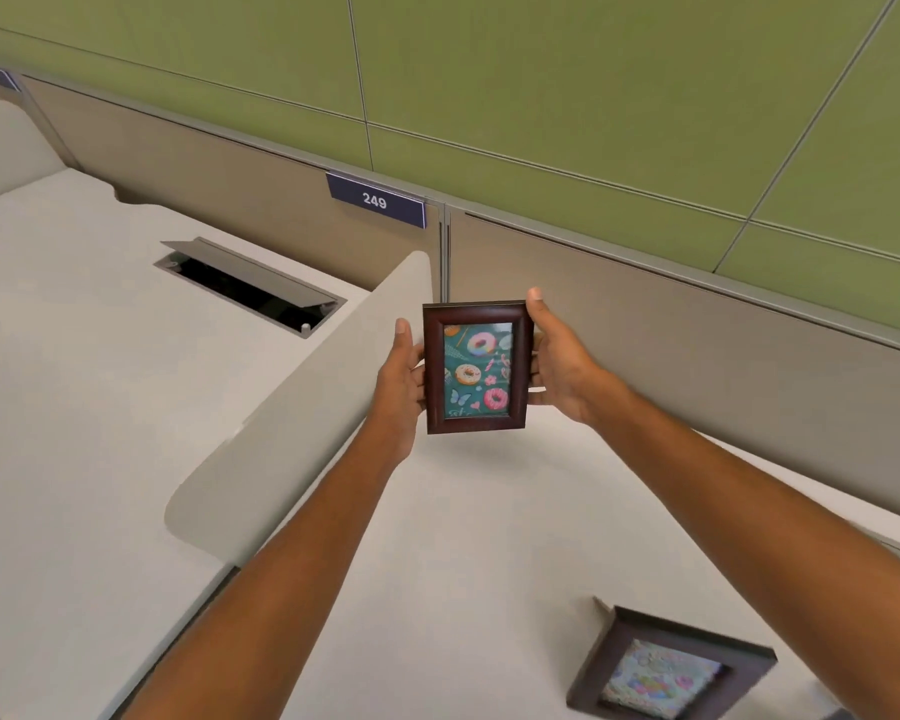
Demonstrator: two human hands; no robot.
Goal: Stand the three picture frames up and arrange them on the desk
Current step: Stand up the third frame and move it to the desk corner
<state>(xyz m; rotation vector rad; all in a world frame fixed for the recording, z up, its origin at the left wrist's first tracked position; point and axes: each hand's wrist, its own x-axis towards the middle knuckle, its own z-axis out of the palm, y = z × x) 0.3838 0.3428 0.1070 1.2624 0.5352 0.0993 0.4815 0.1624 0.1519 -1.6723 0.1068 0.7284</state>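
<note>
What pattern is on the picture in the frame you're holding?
Pink and orange donuts on teal, inside the held frame, seen in the head view.

Both forearms extend forward, converging. Left hand and right hand face each other, palms inward, thumbs up, fingers pressing a frame between them.

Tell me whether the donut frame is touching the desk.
Apart. The head view shows the donut frame held up between the left hand and right hand, with bare desk visible below its bottom edge.
</note>
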